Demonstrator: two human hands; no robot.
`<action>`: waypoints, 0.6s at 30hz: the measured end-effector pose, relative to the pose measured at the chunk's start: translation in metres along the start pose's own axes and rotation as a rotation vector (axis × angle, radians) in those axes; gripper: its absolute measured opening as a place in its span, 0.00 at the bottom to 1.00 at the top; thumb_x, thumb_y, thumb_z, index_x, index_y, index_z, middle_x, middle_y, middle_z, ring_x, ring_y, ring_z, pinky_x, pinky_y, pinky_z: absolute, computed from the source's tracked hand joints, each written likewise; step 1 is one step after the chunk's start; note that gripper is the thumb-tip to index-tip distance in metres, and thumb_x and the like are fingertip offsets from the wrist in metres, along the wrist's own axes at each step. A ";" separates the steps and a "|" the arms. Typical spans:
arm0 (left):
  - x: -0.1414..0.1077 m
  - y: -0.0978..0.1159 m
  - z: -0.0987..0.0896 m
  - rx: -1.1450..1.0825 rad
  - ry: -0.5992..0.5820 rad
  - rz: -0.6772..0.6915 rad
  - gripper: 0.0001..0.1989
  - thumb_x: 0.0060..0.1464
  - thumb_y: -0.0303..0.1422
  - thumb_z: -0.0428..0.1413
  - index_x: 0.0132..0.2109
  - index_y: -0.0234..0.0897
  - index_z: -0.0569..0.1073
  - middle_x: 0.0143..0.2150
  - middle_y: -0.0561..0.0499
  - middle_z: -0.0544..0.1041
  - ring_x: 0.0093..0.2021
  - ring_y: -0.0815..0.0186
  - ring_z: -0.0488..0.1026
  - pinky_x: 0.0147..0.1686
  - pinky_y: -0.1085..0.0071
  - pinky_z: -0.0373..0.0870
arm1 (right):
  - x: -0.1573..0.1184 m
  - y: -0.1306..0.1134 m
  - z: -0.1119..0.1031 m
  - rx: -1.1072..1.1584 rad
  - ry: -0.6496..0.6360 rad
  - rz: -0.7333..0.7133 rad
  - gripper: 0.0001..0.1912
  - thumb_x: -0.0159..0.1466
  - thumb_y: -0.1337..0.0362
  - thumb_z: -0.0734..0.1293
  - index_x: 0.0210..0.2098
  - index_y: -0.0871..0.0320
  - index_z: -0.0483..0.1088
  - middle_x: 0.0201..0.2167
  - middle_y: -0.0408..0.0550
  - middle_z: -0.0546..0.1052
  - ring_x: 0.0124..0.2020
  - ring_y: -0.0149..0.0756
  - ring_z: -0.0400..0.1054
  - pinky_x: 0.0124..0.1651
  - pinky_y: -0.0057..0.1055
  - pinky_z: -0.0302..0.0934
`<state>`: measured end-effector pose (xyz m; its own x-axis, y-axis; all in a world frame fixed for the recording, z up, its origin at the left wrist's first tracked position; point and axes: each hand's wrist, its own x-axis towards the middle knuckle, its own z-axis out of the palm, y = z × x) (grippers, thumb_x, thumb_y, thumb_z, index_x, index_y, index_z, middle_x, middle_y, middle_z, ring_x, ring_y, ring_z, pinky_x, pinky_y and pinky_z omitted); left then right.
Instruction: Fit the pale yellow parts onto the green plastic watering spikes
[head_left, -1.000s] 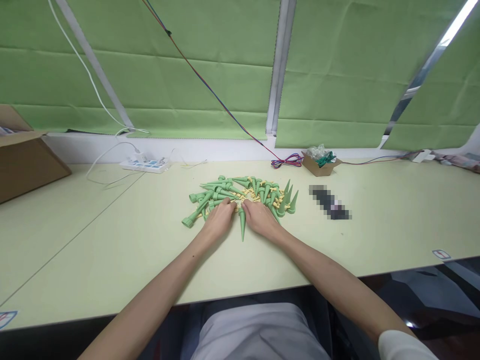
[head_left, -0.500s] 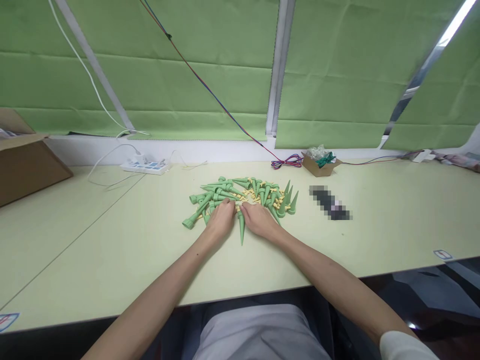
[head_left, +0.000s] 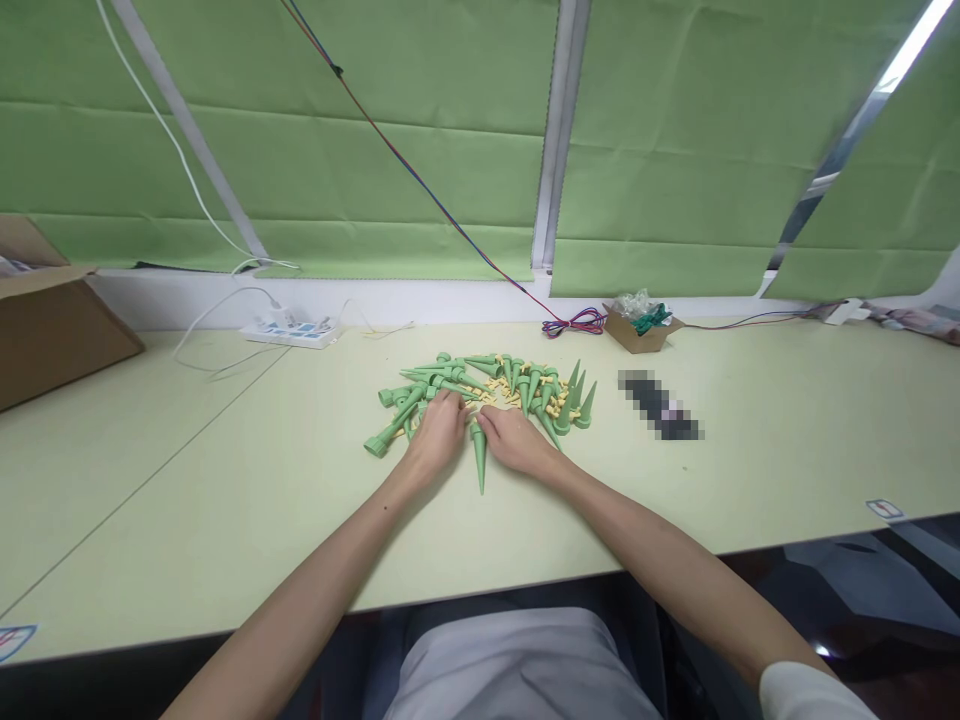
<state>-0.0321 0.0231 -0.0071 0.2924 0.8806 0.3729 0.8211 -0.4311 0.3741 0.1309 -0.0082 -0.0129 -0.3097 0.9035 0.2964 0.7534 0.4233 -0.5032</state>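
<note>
A green spike [head_left: 480, 460] points toward me between my two hands, its wider capped end at my right fingertips. My right hand [head_left: 512, 437] has its fingers closed on that end. Just left of it, my left hand [head_left: 442, 430] is curled at the near edge of the pile; whatever its fingers hold is too small or hidden to make out. Around and beyond both hands lie several green spikes [head_left: 401, 415], heaped in an arc. Small yellow pieces [head_left: 495, 390] are scattered among them, and upright green spikes [head_left: 587, 406] stand at the right end.
A small cardboard box [head_left: 637, 335] with plastic wrapping sits behind to the right, near a bundled cable [head_left: 574, 323]. A pixelated dark object [head_left: 660, 405] lies right of the pile. At the left are a power strip [head_left: 292, 332] and a large cardboard box [head_left: 60, 340].
My left hand has shifted slightly left and away from the spike. The spike between my hands has moved a little left and toward me. My right hand has barely moved.
</note>
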 end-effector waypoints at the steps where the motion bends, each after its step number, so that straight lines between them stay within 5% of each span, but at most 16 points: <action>1: 0.000 0.001 -0.002 -0.026 0.026 0.011 0.08 0.61 0.29 0.46 0.34 0.38 0.68 0.40 0.43 0.74 0.39 0.57 0.71 0.39 0.63 0.65 | 0.000 0.000 0.000 0.012 -0.001 -0.005 0.15 0.74 0.63 0.54 0.33 0.56 0.65 0.27 0.46 0.72 0.28 0.36 0.64 0.33 0.30 0.50; 9: -0.001 0.011 -0.015 -0.231 0.084 -0.005 0.08 0.61 0.33 0.48 0.37 0.39 0.70 0.36 0.47 0.78 0.32 0.61 0.72 0.38 0.64 0.66 | 0.003 0.002 -0.001 0.193 0.172 0.035 0.14 0.74 0.62 0.51 0.36 0.55 0.64 0.27 0.44 0.69 0.28 0.37 0.64 0.33 0.30 0.51; 18: -0.005 0.017 -0.013 -0.285 0.103 0.108 0.10 0.63 0.33 0.49 0.39 0.38 0.74 0.39 0.46 0.79 0.36 0.61 0.74 0.40 0.64 0.69 | 0.001 -0.005 -0.006 0.383 0.287 0.033 0.14 0.73 0.56 0.54 0.46 0.54 0.66 0.31 0.44 0.74 0.31 0.39 0.69 0.39 0.33 0.60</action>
<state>-0.0259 0.0087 0.0084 0.3075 0.8083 0.5021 0.6135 -0.5717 0.5447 0.1307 -0.0094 -0.0050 -0.0762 0.8843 0.4606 0.4754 0.4383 -0.7628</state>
